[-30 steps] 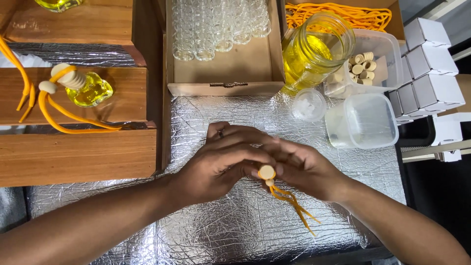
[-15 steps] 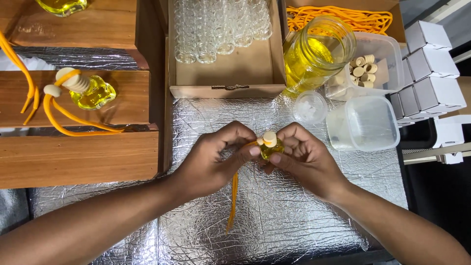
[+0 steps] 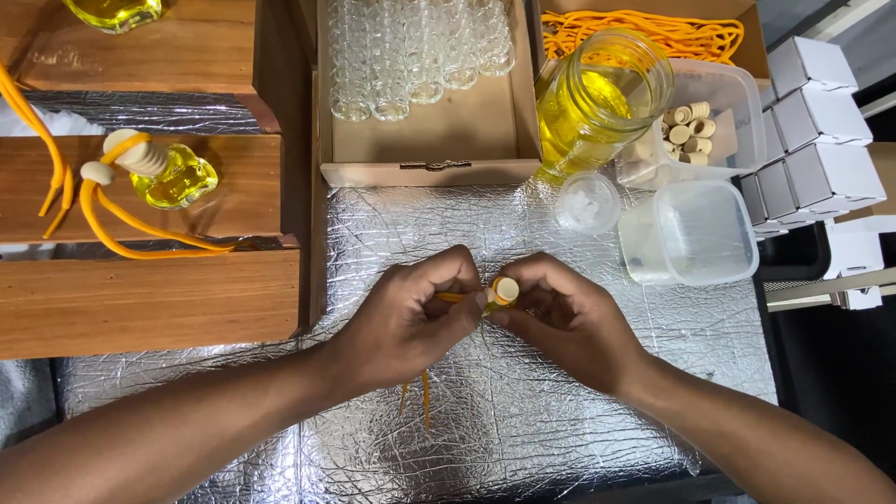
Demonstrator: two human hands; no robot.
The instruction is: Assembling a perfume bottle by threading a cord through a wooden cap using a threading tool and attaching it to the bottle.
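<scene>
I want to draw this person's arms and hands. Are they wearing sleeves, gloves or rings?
No gloves. The left hand and right hand are bare, and both forearms are bare right to the picture's edge, so no sleeves show. No watch, bracelet or ring can be seen from above.

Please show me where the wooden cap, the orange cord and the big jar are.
cap (image 3: pixel 506 290), head view, its round top.
cord (image 3: pixel 426 399), head view, the ends hanging below the left hand.
jar (image 3: pixel 597 103), head view, its glass wall.

Empty glass vials (image 3: pixel 420 47) in cardboard box (image 3: pixel 429 140); yellow-liquid jar (image 3: pixel 597 98); white cartons (image 3: pixel 821 121) stacked right.
</scene>
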